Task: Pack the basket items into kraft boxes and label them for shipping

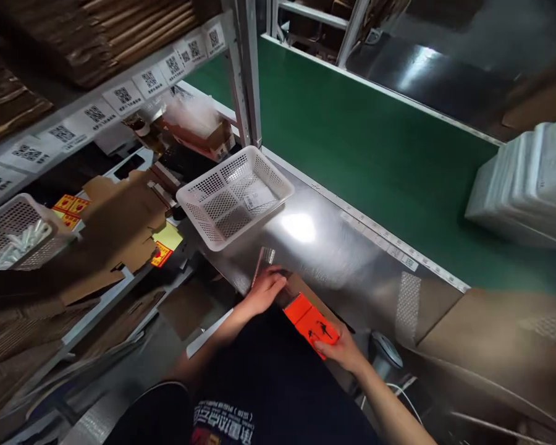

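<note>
Green belt (352, 148), upper right of frame. Steel bench (347, 256) below it, centre. White perforated basket (213, 183) on bench, left of centre. Orange box (309, 322) lower centre, right hand (345, 351) grasping it. Left hand (265, 292) just up-left of box; can't tell its grip.

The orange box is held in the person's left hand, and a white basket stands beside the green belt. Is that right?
Not quite: the head view shows the orange box held in the right hand. The white basket does stand beside the green belt.
</note>
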`<state>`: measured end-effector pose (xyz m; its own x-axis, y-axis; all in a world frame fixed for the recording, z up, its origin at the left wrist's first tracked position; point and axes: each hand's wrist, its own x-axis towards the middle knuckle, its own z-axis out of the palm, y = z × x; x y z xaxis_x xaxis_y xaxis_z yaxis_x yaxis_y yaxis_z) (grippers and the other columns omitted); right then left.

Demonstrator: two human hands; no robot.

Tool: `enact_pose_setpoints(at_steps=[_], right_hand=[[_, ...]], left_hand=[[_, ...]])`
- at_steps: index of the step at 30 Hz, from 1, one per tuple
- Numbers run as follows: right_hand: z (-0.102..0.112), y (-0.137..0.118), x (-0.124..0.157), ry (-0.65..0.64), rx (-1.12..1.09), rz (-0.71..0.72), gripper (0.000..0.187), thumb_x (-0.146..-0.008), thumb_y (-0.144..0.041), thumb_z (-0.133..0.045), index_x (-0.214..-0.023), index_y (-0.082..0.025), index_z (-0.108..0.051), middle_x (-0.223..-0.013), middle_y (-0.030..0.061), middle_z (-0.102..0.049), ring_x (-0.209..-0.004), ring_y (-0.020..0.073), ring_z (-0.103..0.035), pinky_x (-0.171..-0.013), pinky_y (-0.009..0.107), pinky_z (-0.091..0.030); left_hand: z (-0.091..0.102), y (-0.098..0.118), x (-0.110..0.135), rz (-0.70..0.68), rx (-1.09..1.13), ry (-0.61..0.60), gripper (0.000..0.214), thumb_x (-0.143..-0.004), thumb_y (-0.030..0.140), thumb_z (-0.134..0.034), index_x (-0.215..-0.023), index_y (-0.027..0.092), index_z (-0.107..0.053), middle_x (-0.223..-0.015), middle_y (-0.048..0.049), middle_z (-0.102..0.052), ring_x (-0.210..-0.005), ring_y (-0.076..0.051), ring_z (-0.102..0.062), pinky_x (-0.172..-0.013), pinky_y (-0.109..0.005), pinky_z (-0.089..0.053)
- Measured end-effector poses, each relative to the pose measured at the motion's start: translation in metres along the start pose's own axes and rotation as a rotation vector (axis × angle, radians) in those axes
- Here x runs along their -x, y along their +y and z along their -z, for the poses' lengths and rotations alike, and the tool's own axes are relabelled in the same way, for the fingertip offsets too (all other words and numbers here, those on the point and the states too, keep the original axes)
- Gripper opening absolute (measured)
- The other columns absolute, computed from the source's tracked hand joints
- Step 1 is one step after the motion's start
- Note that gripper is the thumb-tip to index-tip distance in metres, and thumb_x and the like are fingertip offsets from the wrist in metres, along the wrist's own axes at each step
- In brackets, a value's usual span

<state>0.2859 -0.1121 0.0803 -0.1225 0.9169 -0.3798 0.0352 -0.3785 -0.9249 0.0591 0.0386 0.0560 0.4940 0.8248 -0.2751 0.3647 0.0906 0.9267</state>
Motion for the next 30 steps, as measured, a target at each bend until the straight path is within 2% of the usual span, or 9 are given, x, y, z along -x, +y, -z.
enact_pose_setpoints(at_steps=[2, 4, 7, 10, 14, 18, 21, 25, 30], right_hand=[[-0.001, -0.001, -0.001, -0.005, -0.053, -0.023, 0.056, -0.071, -0.071, -0.083, -0.08, -0.018, -0.07, -0.069, 0.0016, -0.061, -0.059, 0.0123, -0.048, -0.052, 0.025, -0.044], [-0.003, -0.002, -0.001, 0.005, -0.08, -0.023, 0.056, -0.069, -0.072, -0.084, -0.078, -0.018, -0.069, -0.068, 0.001, -0.06, -0.058, 0.0118, -0.046, -0.051, 0.025, -0.043], [-0.006, -0.001, 0.0, 0.027, -0.103, -0.024, 0.056, -0.068, -0.071, -0.086, -0.079, -0.018, -0.07, -0.07, 0.0023, -0.062, -0.061, 0.0132, -0.049, -0.053, 0.026, -0.044], [-0.007, 0.003, 0.001, 0.049, -0.125, -0.022, 0.055, -0.067, -0.07, -0.086, -0.079, -0.018, -0.07, -0.071, 0.0021, -0.062, -0.063, 0.0132, -0.049, -0.054, 0.025, -0.043], [-0.009, 0.002, -0.001, 0.026, -0.131, -0.044, 0.054, -0.07, -0.068, -0.086, -0.08, -0.017, -0.07, -0.068, 0.0002, -0.059, -0.059, 0.0115, -0.045, -0.054, 0.026, -0.04], [-0.01, -0.015, -0.001, 0.056, -0.075, -0.07, 0.053, -0.073, -0.066, -0.085, -0.089, -0.016, -0.075, -0.074, 0.0033, -0.067, -0.065, 0.0155, -0.054, -0.059, 0.028, -0.047], [-0.007, -0.028, 0.004, 0.082, 0.022, -0.075, 0.046, -0.079, -0.061, -0.083, -0.092, -0.018, -0.077, -0.082, 0.005, -0.072, -0.072, 0.0196, -0.059, -0.064, 0.031, -0.052], [0.003, -0.031, 0.014, 0.112, 0.113, -0.133, 0.045, -0.079, -0.063, -0.081, -0.077, -0.018, -0.073, -0.069, 0.0021, -0.066, -0.062, 0.017, -0.052, -0.055, 0.029, -0.044], [0.007, -0.028, 0.01, 0.129, 0.116, -0.149, 0.05, -0.077, -0.067, -0.08, -0.076, -0.018, -0.071, -0.068, 0.0016, -0.064, -0.062, 0.016, -0.05, -0.056, 0.028, -0.041]], left_hand=[[0.005, 0.01, 0.008, 0.013, -0.014, -0.066, 0.046, -0.104, 0.052, -0.051, -0.093, 0.02, -0.081, -0.154, -0.0107, -0.061, -0.15, -0.03, -0.046, -0.131, -0.048, -0.031], [0.01, 0.019, 0.013, 0.027, 0.02, -0.122, 0.047, -0.105, 0.053, -0.051, -0.094, 0.02, -0.082, -0.157, -0.0089, -0.058, -0.15, -0.03, -0.047, -0.131, -0.046, -0.032], [0.013, 0.029, 0.015, 0.035, 0.066, -0.175, 0.04, -0.101, 0.051, -0.059, -0.092, 0.02, -0.082, -0.153, -0.009, -0.061, -0.145, -0.029, -0.053, -0.127, -0.043, -0.037], [0.01, 0.03, 0.01, 0.064, 0.075, -0.204, 0.03, -0.095, 0.044, -0.069, -0.085, 0.019, -0.08, -0.143, -0.0112, -0.067, -0.136, -0.029, -0.059, -0.12, -0.042, -0.044], [0.002, 0.021, 0.0, 0.082, 0.016, -0.159, 0.023, -0.088, 0.036, -0.075, -0.075, 0.017, -0.077, -0.126, -0.0135, -0.072, -0.118, -0.028, -0.066, -0.104, -0.04, -0.053], [0.003, 0.015, -0.01, -0.017, -0.099, -0.058, 0.024, -0.087, 0.033, -0.077, -0.068, 0.018, -0.075, -0.114, -0.0103, -0.071, -0.114, -0.026, -0.064, -0.105, -0.041, -0.051], [0.012, 0.009, -0.023, -0.057, -0.135, -0.022, 0.021, -0.084, 0.028, -0.08, -0.066, 0.019, -0.075, -0.114, -0.0092, -0.069, -0.115, -0.026, -0.062, -0.107, -0.042, -0.049], [0.032, -0.006, -0.044, -0.013, -0.129, 0.029, 0.015, -0.081, 0.024, -0.081, -0.069, 0.017, -0.075, -0.109, -0.0089, -0.067, -0.111, -0.025, -0.063, -0.105, -0.042, -0.05], [0.047, -0.028, -0.061, -0.022, -0.132, -0.031, 0.021, -0.084, 0.034, -0.081, -0.071, 0.018, -0.076, -0.103, -0.0077, -0.068, -0.108, -0.025, -0.064, -0.103, -0.041, -0.051]])
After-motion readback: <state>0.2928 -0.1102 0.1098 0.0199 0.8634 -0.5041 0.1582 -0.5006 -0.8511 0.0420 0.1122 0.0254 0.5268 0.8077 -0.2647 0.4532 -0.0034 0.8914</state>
